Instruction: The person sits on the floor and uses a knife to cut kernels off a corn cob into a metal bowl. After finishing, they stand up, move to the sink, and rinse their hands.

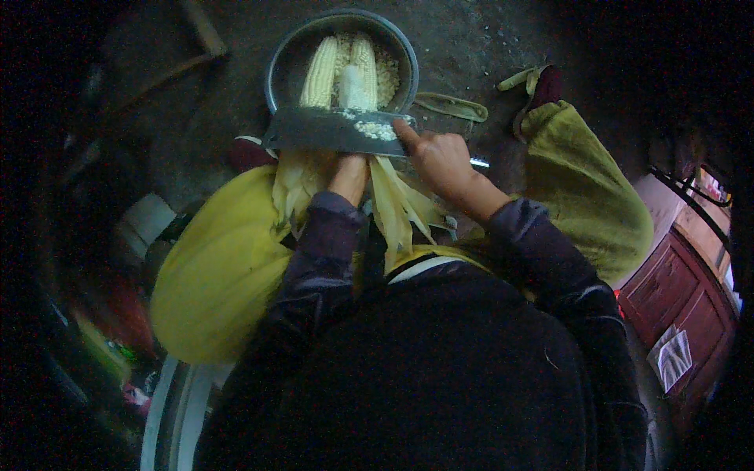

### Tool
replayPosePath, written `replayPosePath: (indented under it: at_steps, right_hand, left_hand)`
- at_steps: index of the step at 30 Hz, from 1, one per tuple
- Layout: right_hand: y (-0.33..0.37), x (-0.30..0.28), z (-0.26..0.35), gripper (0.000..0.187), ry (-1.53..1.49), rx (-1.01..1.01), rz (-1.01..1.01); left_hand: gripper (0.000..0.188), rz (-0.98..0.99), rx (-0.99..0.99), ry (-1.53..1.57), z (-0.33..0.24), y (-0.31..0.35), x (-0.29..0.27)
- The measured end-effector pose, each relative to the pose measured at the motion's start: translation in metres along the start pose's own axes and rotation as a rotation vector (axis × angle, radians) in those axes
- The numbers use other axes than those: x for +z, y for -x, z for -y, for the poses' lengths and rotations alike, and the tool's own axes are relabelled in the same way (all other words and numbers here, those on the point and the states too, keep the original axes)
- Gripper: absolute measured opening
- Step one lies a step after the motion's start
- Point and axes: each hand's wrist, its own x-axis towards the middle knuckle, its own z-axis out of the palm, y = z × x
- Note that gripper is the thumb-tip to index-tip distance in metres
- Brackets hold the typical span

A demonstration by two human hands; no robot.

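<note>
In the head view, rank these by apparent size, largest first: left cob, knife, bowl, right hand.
1. Bowl
2. Knife, its handle mostly hidden
3. Right hand
4. Left cob, visible part only; its lower end is hidden behind the knife

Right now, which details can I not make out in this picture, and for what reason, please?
All in the head view:
Fingers of the left hand: hidden behind the broad blade.
Near ends of the corn cobs: covered by the blade.
Near rim of the bowl: also behind it.
Loose kernels: too small and blurred to count.
</note>
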Motion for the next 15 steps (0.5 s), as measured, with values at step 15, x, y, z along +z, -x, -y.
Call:
replayPosePath:
  at_steps: [15]
  right_hand:
    - [-0.013,-0.015,0.003,0.037,0.038,0.039,0.145]
  left_hand:
    - [0.042,-0.003,0.030,0.021,0.009,0.010,-0.026]
